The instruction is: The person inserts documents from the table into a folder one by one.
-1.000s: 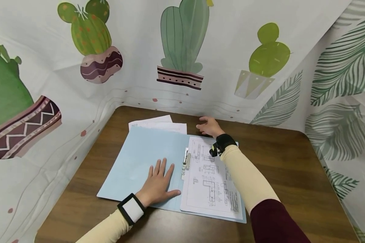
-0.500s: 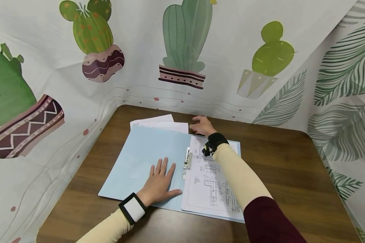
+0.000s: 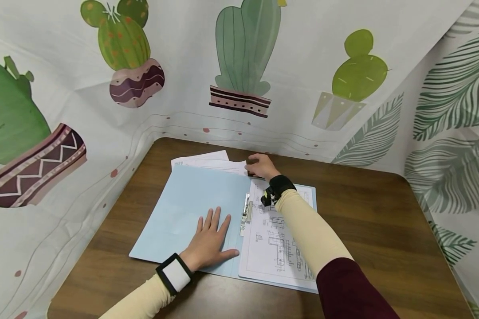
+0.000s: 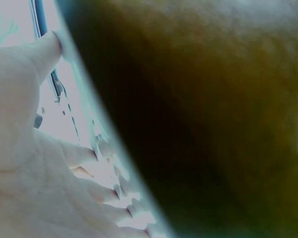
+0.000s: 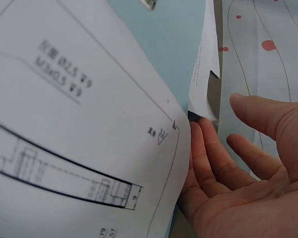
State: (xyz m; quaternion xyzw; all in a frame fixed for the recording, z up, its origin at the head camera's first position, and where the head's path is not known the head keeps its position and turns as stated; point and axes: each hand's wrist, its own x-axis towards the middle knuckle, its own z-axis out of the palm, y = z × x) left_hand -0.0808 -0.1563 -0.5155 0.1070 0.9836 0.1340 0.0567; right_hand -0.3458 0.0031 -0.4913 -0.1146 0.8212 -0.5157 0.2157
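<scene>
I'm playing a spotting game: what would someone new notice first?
Probably the big cacti printed on the cloth behind the table. Next, the open blue folder on the table, the left hand spread on it. Beyond it, the right hand is near some white papers.

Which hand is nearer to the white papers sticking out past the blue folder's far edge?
Right: the right hand is at the right end of the white papers; the left hand rests on the blue folder, farther off.

Cactus-print backdrop [image 3: 187, 66] (probably fabric) behind a brown table [image 3: 367, 221].
</scene>
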